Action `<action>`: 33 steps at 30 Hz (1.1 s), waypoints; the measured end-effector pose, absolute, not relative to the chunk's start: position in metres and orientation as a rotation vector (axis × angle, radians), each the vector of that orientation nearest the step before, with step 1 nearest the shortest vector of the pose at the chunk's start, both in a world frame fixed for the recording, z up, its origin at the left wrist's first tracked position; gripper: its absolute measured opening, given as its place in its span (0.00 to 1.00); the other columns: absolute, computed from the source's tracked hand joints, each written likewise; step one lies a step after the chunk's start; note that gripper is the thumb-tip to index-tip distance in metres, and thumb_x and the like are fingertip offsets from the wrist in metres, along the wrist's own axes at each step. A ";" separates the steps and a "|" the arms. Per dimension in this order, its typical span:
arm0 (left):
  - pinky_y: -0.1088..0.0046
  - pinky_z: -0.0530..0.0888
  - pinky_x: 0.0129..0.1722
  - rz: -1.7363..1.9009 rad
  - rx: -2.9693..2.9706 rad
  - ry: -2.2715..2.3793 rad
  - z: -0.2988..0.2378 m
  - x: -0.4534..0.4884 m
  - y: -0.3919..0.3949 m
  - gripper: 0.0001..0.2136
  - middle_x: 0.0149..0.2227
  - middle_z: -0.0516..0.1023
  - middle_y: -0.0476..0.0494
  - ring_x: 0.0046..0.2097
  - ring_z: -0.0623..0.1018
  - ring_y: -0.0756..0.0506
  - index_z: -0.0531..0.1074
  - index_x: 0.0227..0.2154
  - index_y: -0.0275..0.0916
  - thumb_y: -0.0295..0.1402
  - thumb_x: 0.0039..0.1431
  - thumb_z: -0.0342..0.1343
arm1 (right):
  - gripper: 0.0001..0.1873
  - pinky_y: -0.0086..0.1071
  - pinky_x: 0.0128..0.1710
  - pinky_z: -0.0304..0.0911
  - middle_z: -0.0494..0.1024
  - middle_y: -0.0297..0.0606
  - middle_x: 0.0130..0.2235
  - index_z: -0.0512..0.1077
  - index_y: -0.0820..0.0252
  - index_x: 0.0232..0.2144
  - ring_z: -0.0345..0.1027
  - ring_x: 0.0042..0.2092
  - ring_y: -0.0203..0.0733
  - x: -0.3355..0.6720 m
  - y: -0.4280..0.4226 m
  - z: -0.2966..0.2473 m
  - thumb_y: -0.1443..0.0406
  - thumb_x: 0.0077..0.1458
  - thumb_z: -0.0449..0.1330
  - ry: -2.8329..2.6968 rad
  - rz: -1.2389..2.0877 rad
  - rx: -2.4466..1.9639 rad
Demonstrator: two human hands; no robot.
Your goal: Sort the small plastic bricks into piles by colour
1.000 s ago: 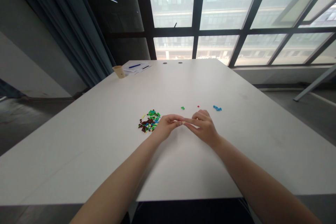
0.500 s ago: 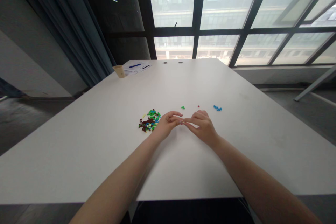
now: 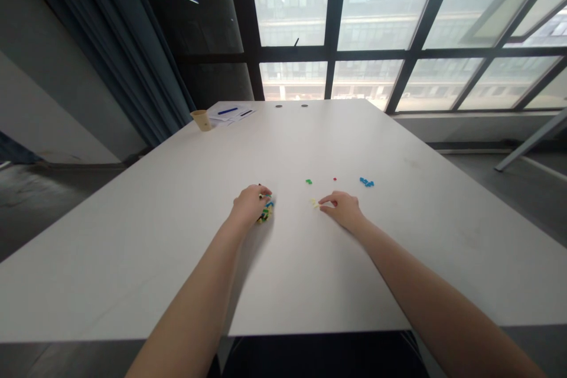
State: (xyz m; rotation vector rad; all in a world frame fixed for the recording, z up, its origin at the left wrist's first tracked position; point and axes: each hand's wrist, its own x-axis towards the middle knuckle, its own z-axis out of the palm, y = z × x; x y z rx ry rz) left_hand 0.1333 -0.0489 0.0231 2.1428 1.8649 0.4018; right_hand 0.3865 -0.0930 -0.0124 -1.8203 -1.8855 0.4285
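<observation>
Though on plastic bricks point(image 3: 266, 211), left hand point(image 3: 250, 205), open tabletop point(image 3: 177, 260) all around.

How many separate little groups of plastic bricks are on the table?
5: a pile under the left hand, a yellow piece by the right hand, then a green bit, a red bit and a blue cluster. Others may be hidden.

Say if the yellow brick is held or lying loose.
Lying loose: the yellow brick sits on the table beside the right hand, unpinched.
</observation>
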 end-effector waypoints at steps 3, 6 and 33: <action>0.66 0.68 0.40 0.215 2.112 1.922 0.023 0.137 -0.050 0.11 0.42 0.76 0.43 0.44 0.73 0.40 0.74 0.35 0.43 0.33 0.50 0.51 | 0.09 0.33 0.34 0.46 0.71 0.32 0.28 0.76 0.47 0.32 0.61 0.32 0.37 0.386 -0.091 -0.014 0.59 0.45 0.59 -1.863 0.470 -1.887; 0.64 0.68 0.40 0.173 2.106 1.927 0.024 0.140 -0.051 0.11 0.42 0.76 0.43 0.45 0.73 0.39 0.74 0.37 0.44 0.33 0.51 0.50 | 0.10 0.33 0.35 0.45 0.71 0.32 0.29 0.76 0.46 0.32 0.62 0.33 0.37 0.386 -0.090 -0.015 0.58 0.45 0.58 -1.850 0.493 -1.919; 0.61 0.66 0.40 0.089 2.183 1.990 0.021 0.147 -0.053 0.07 0.38 0.76 0.43 0.43 0.73 0.40 0.73 0.29 0.42 0.33 0.48 0.52 | 0.15 0.30 0.32 0.52 0.71 0.34 0.26 0.76 0.55 0.29 0.61 0.30 0.37 0.387 -0.087 -0.012 0.56 0.49 0.52 -1.721 0.439 -1.810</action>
